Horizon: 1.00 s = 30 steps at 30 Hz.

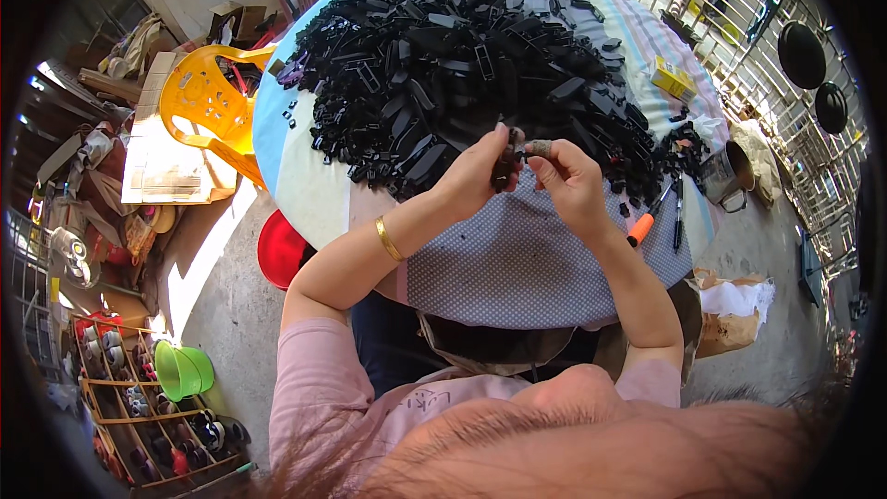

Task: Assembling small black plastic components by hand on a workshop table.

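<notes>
Over the near part of the round table, my left hand [467, 176] is closed around a small dark plastic piece [504, 169], held upright between thumb and fingers. Close beside it, my right hand [573, 187] is pinched, its fingertips meeting the right side of that piece. A greyish wrap covers one right finger. Whatever sits inside the right pinch is too small to make out. Just beyond both hands spreads a big heap of black plastic parts [434, 37], mixing long curved pieces, frames and small bits.
A patterned cloth [517, 263] covers the table's near side. At the right lie an orange-handled screwdriver [639, 229], a black pen [679, 214], a metal mug [730, 174] and a yellow box [674, 79]. A yellow chair [208, 97] and red basin [280, 249] stand left.
</notes>
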### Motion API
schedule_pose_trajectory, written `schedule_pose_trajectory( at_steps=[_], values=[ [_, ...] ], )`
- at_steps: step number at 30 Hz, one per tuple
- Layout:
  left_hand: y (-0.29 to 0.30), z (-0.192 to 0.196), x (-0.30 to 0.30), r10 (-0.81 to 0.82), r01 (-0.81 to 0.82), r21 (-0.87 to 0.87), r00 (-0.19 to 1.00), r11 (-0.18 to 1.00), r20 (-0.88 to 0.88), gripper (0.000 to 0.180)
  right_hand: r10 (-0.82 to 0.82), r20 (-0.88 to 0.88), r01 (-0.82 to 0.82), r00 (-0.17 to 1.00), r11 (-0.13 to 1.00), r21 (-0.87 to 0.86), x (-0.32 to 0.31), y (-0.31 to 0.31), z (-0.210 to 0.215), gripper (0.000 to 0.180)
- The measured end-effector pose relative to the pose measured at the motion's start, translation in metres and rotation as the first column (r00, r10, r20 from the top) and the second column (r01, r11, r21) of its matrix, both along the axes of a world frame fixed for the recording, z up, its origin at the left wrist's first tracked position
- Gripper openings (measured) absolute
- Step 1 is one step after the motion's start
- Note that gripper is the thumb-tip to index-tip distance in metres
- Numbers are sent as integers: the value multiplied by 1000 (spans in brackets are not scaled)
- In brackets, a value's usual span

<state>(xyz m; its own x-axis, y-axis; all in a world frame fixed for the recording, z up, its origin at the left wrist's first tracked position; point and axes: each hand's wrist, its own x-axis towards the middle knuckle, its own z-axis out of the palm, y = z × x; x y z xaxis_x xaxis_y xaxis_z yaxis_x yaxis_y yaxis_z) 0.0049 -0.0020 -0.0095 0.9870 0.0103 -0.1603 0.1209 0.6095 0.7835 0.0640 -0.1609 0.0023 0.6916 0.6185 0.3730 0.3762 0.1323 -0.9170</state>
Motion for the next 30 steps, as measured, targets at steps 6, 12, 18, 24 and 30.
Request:
schedule_pose_trajectory(
  at_steps=[6,12,18,24,30],
  values=[
    [-9,6,-6,27,-27,-4,999,1000,19,34,-144,330,159,933,987,-18,2,2,-4,13],
    [-14,3,-5,12,-14,20,994,1000,104,27,-261,386,290,885,957,-20,-4,3,0,14],
    [-14,6,-6,92,-166,443,979,881,184,27,-138,426,196,894,976,-95,-4,0,4,11],
    [-17,17,-12,130,-257,648,963,717,237,26,-76,556,176,828,976,-129,-9,-3,12,13],
    [-17,8,-10,123,-317,762,945,564,302,27,163,791,245,590,897,-368,-8,-8,3,12]
  ],
)
